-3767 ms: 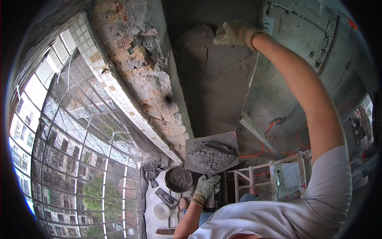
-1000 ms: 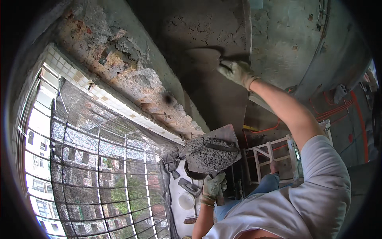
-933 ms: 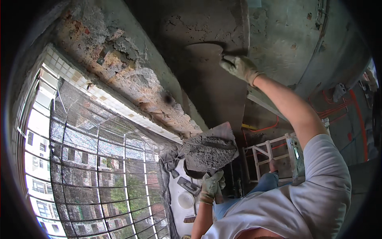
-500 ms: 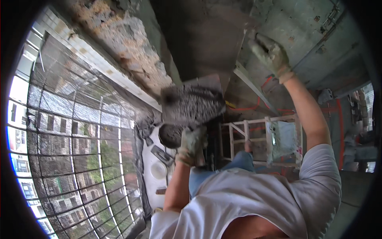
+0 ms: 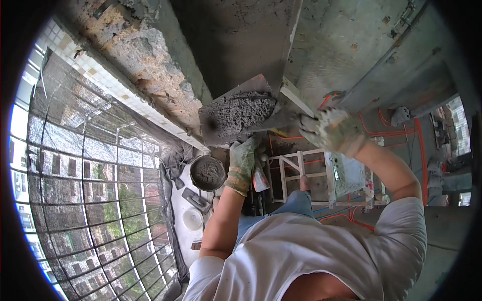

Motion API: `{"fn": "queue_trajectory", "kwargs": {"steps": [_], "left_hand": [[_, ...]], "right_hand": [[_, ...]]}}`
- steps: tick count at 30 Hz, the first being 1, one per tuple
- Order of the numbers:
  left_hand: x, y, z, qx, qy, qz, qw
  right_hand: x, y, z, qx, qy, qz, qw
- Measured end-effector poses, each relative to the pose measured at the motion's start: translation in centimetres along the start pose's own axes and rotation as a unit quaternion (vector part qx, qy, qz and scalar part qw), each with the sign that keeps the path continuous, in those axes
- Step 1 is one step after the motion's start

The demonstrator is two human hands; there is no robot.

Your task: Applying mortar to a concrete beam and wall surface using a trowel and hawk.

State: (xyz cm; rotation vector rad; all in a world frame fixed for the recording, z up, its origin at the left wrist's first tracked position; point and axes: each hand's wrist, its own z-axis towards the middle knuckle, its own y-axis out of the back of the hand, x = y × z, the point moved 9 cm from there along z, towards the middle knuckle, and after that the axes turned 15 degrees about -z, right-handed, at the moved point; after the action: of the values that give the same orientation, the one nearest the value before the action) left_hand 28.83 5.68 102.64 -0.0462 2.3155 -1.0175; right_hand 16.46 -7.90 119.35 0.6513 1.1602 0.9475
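Note:
My gloved left hand is closed under a flat mortar board, holding it out in front of the wall. A heap of wet grey mortar covers much of the board. My gloved right hand, slightly blurred, is wrapped round a plastering trowel. The trowel's dark blade reaches left to the board's right edge, against the mortar. A flat tool with a reddish patch shows just right of my left wrist; what supports it is hidden.
A round bucket of mortar, another trowel, a white bowl and a brush lie to the left. Metal mesh borders that side. A wooden frame stands below right. Broken masonry edges the plastered wall.
My right hand has come down and left from the wall to the mortar board, bringing the trowel to the mortar. The board looks slightly shifted left, and the whole view has moved a little.

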Motion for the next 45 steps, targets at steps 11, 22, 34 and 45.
{"fn": "queue_trajectory", "kwargs": {"steps": [11, 22, 34, 45], "left_hand": [[-1.2, 4.2, -2.3, -0.012, 0.007, 0.07, 0.997], [-1.8, 9.4, 0.9, 0.01, 0.02, -0.051, 0.998], [0.1, 7.7, -0.7, -0.074, -0.021, 0.153, 0.985], [-1.5, 8.0, -0.4, -0.084, 0.006, 0.194, 0.977]], "right_hand": [[-3.4, -0.8, 2.6, -0.013, -0.103, 0.082, 0.991], [-3.8, -4.4, -3.3, -0.068, -0.006, -0.026, 0.997], [-10.1, -6.7, -12.7, -0.119, 0.005, -0.035, 0.992], [-7.9, -9.5, -12.8, -0.032, -0.192, 0.127, 0.973]]}}
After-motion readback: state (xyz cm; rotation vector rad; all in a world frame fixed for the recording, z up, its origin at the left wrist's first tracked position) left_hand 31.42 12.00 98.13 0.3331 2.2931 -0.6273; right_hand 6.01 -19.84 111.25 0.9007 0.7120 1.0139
